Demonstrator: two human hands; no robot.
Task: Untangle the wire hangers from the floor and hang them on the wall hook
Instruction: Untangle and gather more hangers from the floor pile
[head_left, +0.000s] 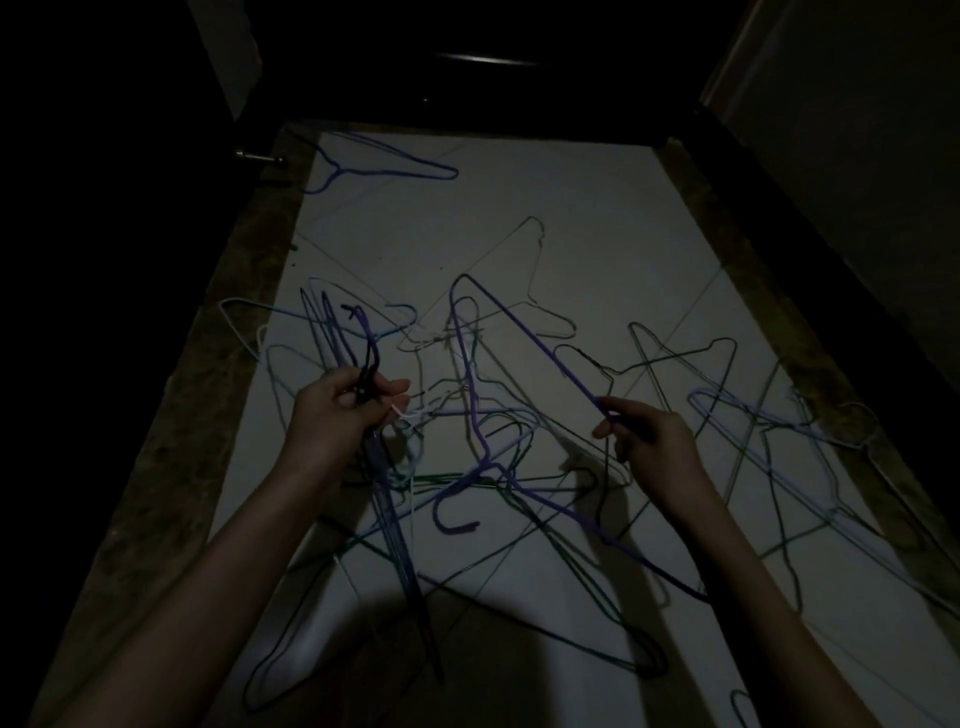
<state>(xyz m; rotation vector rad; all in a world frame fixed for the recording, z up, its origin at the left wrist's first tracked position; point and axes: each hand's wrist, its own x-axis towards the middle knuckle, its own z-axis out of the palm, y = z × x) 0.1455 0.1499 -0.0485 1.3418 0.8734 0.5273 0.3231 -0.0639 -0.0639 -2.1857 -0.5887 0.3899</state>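
Dim hallway, pale tiled floor (519, 208) w/ darker stone border each side.

Left hand (340, 410): grip closed around a bunch of held hangers (363, 364), several dark blue/purple/black wires gathered together. Hook ends stick up above the fist; the long bodies hang down below the grip toward the camera, ending near the bottom of view. A thin white wire pokes out just right of the fingers.

Right hand (652, 441): grip pinched, thumb + forefinger closed on one straight side of a purple hanger (519, 325). That hanger is lifted partly off the floor; from the pinch its wire runs up and left to a corner, then back down between the two hands to its hook (457, 519), which curls below and left of the right grip. Other fingers loosely curled; can't tell if they touch any wire.

Tangled pile (519, 467): green, grey, pale blue and white wire hangers criss-crossed on the floor under and between both grips, spreading well right of the right hand. One lone blue hanger (384, 161) lies apart, far beyond the left grip near the far-left edge of the floor. A grey one (535, 291) lies flat past the pile, beyond both hands.
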